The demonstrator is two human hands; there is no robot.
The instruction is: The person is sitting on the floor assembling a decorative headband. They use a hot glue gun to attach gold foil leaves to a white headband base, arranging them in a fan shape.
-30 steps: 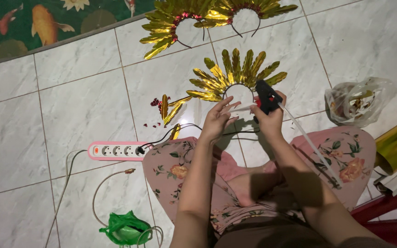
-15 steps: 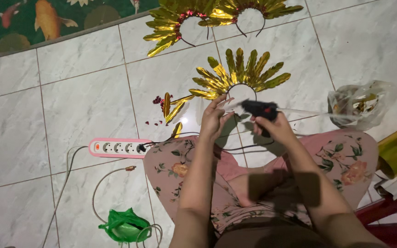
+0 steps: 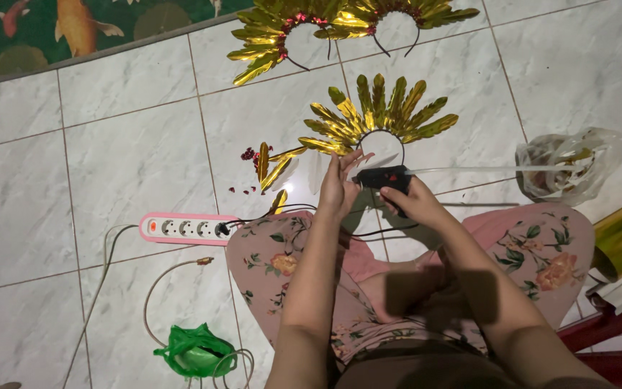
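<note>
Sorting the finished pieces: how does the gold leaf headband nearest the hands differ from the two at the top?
The nearest headband shows only gold leaves; the two top headbands carry red trim along their arcs. It lies alone and fully in view; they overlap, cut by the frame edge. All share fanned gold leaves on the tiled floor.

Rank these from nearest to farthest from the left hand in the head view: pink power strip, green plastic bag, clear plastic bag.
From the left hand:
1. Pink power strip, on the floor to its left.
2. Clear plastic bag, far right.
3. Green plastic bag, bottom left, by the knee.
</note>
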